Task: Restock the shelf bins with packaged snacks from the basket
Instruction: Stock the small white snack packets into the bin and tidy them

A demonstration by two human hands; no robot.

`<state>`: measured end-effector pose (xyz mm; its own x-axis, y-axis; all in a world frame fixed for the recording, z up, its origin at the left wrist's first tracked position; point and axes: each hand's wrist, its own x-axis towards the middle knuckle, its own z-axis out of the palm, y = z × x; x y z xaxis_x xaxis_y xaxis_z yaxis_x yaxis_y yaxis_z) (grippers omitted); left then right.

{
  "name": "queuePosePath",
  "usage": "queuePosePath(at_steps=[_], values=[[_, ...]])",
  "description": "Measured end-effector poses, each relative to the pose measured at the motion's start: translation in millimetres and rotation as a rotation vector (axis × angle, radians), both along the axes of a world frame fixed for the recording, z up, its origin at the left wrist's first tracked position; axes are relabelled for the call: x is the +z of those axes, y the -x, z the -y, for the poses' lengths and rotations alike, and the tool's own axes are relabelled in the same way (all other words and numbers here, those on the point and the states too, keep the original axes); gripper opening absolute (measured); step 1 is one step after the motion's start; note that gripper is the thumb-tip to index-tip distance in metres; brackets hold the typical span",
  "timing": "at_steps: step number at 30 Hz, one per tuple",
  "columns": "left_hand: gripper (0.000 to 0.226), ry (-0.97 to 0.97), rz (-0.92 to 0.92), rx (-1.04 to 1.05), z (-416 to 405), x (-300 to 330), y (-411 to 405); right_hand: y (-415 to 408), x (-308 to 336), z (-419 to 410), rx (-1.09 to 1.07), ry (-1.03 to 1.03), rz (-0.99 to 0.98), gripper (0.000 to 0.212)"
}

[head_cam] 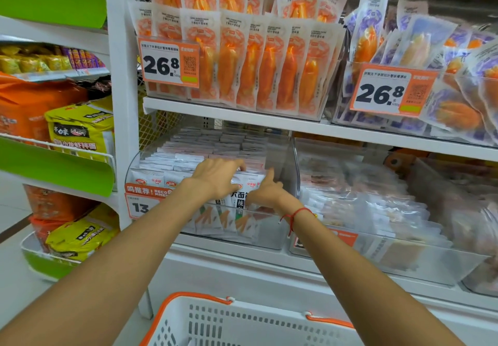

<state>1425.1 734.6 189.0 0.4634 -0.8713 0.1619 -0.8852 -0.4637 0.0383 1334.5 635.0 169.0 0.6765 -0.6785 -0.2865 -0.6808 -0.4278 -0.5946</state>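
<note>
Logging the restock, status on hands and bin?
Left hand flat on white packets. Right hand at their front edge. Clear bin nearly full. Basket below, nothing blocking.

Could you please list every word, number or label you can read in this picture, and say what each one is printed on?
"26.8": orange price tag on the orange-packet bin.
"26.8": second price tag on the purple-packet bin.
"13": lower price tag, the rest hidden by the left hand's arm.
"RECO": orange strip above it.
Chinese characters on the yellow bags and white packets are too blurred for me to quote; QR codes unreadable.
</note>
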Motion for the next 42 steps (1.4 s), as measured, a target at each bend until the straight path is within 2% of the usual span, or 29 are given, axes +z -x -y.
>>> queuePosePath(at_steps=[5,11,14,17,20,22,27,30,32,35,38,42], values=[[0.05,-0.013,0.162,-0.024,2,-4,-6,-5,-6,6,0.127,0.047,-0.032,0.089],[0.046,-0.037,0.213,0.001,8,-10,-3,-1,-11,16,0.18,0.078,-0.091,0.075],[0.051,-0.086,0.213,0.024,11,-11,0,0,-8,12,0.182,0.077,-0.087,0.078],[0.058,-0.134,0.206,0.029,9,-10,3,4,-6,4,0.146,0.034,0.01,0.088],[0.065,-0.045,0.161,0.017,-1,-1,8,17,-2,-7,0.108,0.034,0.082,0.096],[0.066,0.065,0.14,0.018,-12,5,13,26,-1,-15,0.132,0.094,0.115,0.092],[0.044,0.308,-0.006,0.089,-45,14,25,48,-3,-35,0.155,0.352,0.327,0.067],[0.029,0.418,-0.117,0.175,-69,11,32,62,-10,-48,0.089,0.425,0.502,0.045],[0.023,0.457,-0.256,0.225,-82,0,37,70,-17,-56,0.079,0.446,0.571,0.031],[0.02,0.476,-0.465,0.253,-95,-30,44,80,-33,-69,0.101,0.38,0.608,0.019],[0.02,0.406,-0.576,0.309,-107,-75,52,86,-66,-84,0.121,0.238,0.567,0.022],[0.025,0.348,-0.738,0.373,-123,-144,61,95,-125,-97,0.172,-0.015,0.361,0.029]])
